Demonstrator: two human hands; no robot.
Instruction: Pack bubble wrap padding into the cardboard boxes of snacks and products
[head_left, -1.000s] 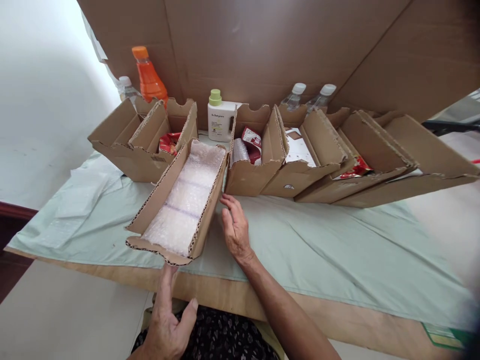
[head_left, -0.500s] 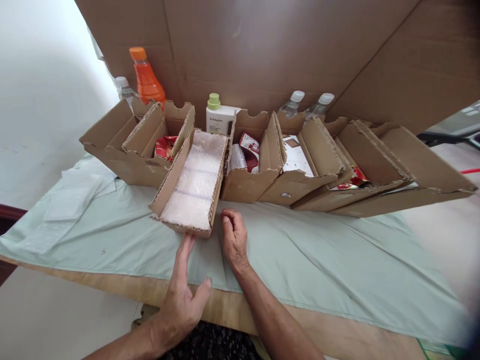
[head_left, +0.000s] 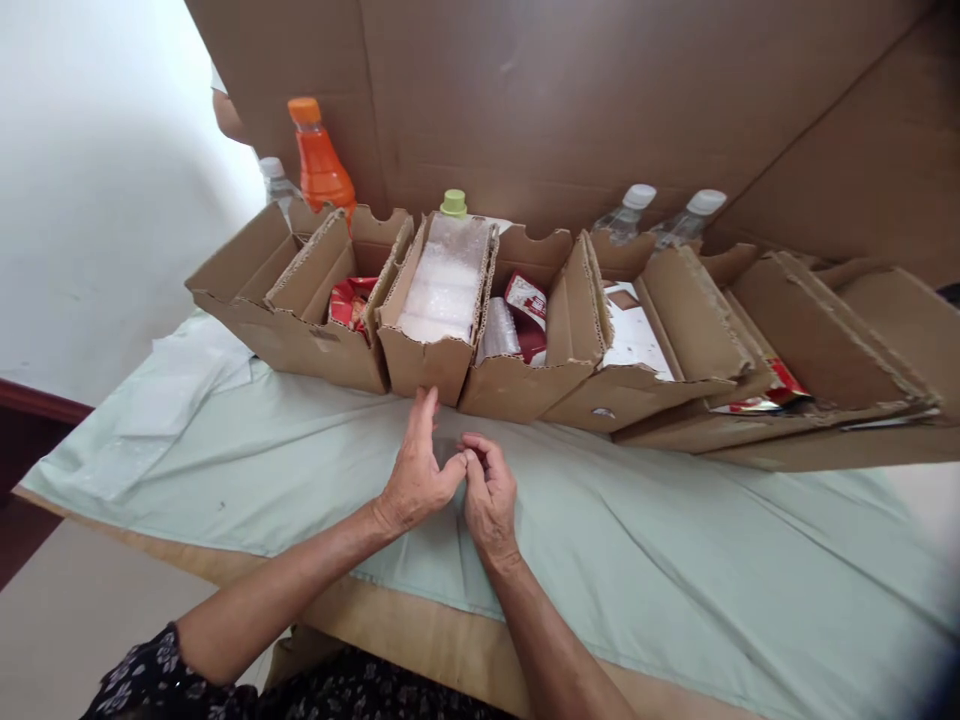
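A narrow cardboard box stands in the row of boxes, with bubble wrap filling it. My left hand is at the foot of this box's front, fingers stretched out and fingertips against or very close to the cardboard. Just to the right, my right hand rests low over the cloth with its fingers curled in. Nothing shows in its grip. The left thumb tip meets the right hand near its thumb.
Neighbouring boxes hold red packets, a dark red carton and a white card. Behind stand an orange bottle and clear bottles. Plastic sheets lie left on the green cloth. A person's arm shows at upper left.
The box with bubble wrap has slid back from the table's front into the row. My left hand has moved forward with it, and its thumb now meets my right hand.
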